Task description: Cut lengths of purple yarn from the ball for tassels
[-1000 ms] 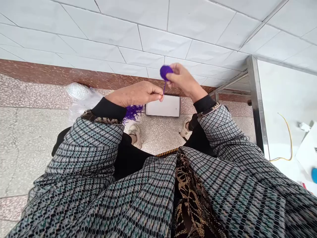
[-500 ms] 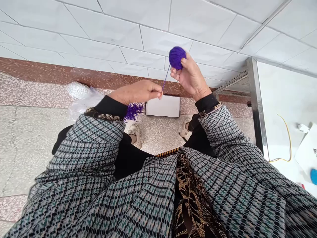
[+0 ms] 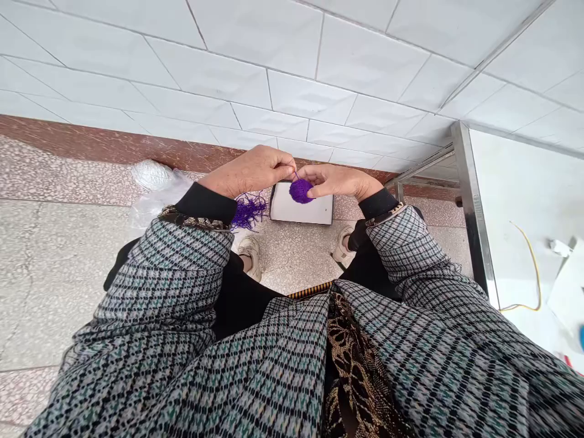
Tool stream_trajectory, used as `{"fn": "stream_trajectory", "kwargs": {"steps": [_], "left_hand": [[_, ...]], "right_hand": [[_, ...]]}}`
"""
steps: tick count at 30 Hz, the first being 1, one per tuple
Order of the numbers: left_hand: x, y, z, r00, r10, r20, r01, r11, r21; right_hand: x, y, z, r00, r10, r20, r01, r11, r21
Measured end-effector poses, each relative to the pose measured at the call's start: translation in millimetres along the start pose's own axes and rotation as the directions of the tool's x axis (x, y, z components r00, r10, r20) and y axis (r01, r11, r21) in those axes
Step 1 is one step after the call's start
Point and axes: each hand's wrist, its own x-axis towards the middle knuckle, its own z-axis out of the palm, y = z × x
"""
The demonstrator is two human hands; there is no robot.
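A small ball of purple yarn (image 3: pixel 300 191) is gripped between the thumb and fingers of my right hand (image 3: pixel 340 180). My left hand (image 3: pixel 255 170) pinches a strand of the same yarn just above and left of the ball. The short strand between the two hands runs down onto the ball. Below my left wrist lies a loose tangle of purple yarn (image 3: pixel 249 211), partly covered by my sleeve. Under the ball, on the floor, is a shallow white-topped box (image 3: pixel 283 210) with dark sides.
A clear plastic bag (image 3: pixel 150 204) with a silvery-white bundle (image 3: pixel 152 175) lies on the floor at left. A metal-edged white table (image 3: pixel 506 201) stands at right, with a yellow cord (image 3: pixel 531 243) on it. The tiled wall (image 3: pixel 255 55) rises ahead.
My right hand has brought the yarn ball down and left, from high above the box to close beside my left hand. My left hand keeps its pinch in nearly the same place.
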Motion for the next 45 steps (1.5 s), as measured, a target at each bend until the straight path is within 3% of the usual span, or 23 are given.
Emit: {"fn": "stream_trajectory", "kwargs": {"steps": [2, 4, 6, 8, 10, 12, 14, 17, 19, 21, 23, 26, 28, 30, 32, 34, 36, 38, 39, 40, 42, 45], "left_hand": [[4, -4, 3.5, 0.998, -0.042, -0.038, 0.043, 0.999, 0.009], [9, -8, 10.1, 0.996, -0.066, -0.053, 0.067, 0.998, 0.019], [14, -8, 19.1, 0.999, -0.036, -0.015, 0.036, 0.999, 0.03], [17, -4, 28.0, 0.996, 0.043, 0.078, -0.045, 0.998, 0.036], [17, 2, 33.0, 0.977, 0.126, 0.172, -0.133, 0.991, 0.025], [15, 7, 30.7, 0.97, 0.16, 0.185, -0.165, 0.986, 0.016], [10, 8, 21.7, 0.987, 0.121, 0.104, -0.124, 0.992, 0.021], [6, 0, 5.0, 0.999, 0.023, -0.032, -0.022, 0.999, 0.028], [6, -6, -1.1, 0.997, -0.029, -0.067, 0.031, 0.999, 0.029], [7, -8, -0.7, 0.996, -0.056, -0.067, 0.057, 0.998, 0.016], [10, -6, 5.5, 0.998, -0.045, -0.037, 0.045, 0.999, -0.003], [15, 2, 19.7, 0.997, 0.031, 0.073, -0.031, 1.0, -0.004], [17, 9, 27.2, 0.982, 0.099, 0.163, -0.101, 0.995, 0.004], [16, 13, 29.3, 0.967, 0.14, 0.214, -0.146, 0.989, 0.013], [12, 16, 25.1, 0.972, 0.132, 0.193, -0.138, 0.99, 0.016], [8, 15, 16.2, 0.989, 0.089, 0.122, -0.091, 0.996, 0.014], [4, 10, 7.0, 0.997, 0.038, 0.062, -0.039, 0.999, 0.004], [3, 2, 1.3, 1.0, -0.005, 0.022, 0.005, 1.0, 0.001], [4, -2, 0.5, 1.0, -0.022, -0.001, 0.022, 1.0, -0.001], [5, -6, 1.3, 0.999, -0.032, -0.024, 0.032, 0.999, -0.004], [8, -8, 6.5, 0.999, -0.03, -0.037, 0.03, 0.999, -0.01], [13, 0, 18.8, 0.997, 0.036, 0.075, -0.035, 0.999, -0.004]], "right_hand": [[-3, -3, -2, 1.0, -0.025, -0.019, 0.028, 0.992, 0.124], [-5, -6, -6, 0.986, -0.05, -0.16, 0.087, 0.969, 0.23], [-6, -7, -11, 0.925, -0.075, -0.372, 0.193, 0.937, 0.29], [-2, -6, -14, 0.835, -0.055, -0.548, 0.25, 0.924, 0.288], [4, -2, -14, 0.759, 0.012, -0.651, 0.187, 0.954, 0.236], [8, 3, -10, 0.731, 0.079, -0.678, 0.024, 0.99, 0.141], [8, 6, -3, 0.808, 0.127, -0.576, -0.135, 0.99, 0.028], [1, 5, 3, 0.974, 0.128, -0.188, -0.134, 0.991, -0.018], [-5, 3, 2, 1.0, 0.018, -0.009, -0.018, 0.995, 0.093], [-8, 0, -2, 0.993, -0.105, -0.05, 0.114, 0.969, 0.221], [-7, -3, -7, 0.951, -0.154, -0.269, 0.228, 0.935, 0.271], [-1, -4, -12, 0.797, -0.105, -0.595, 0.285, 0.934, 0.218], [4, -2, -12, 0.726, -0.059, -0.685, 0.246, 0.953, 0.178], [7, 1, -10, 0.711, -0.008, -0.703, 0.148, 0.979, 0.139], [6, 3, -7, 0.76, 0.054, -0.648, -0.014, 0.998, 0.067], [2, 3, -3, 0.878, 0.107, -0.466, -0.143, 0.989, -0.042], [-2, 2, -1, 0.982, 0.11, -0.155, -0.126, 0.987, -0.101], [-6, 1, -2, 0.996, 0.013, 0.087, -0.011, 1.0, -0.02], [-8, 0, -3, 0.993, -0.051, 0.11, 0.045, 0.997, 0.055], [-8, -1, -5, 0.993, -0.106, 0.057, 0.098, 0.987, 0.131], [-7, -3, -9, 0.968, -0.14, -0.209, 0.188, 0.954, 0.232], [-1, -3, -12, 0.808, -0.088, -0.583, 0.281, 0.927, 0.248]]}}
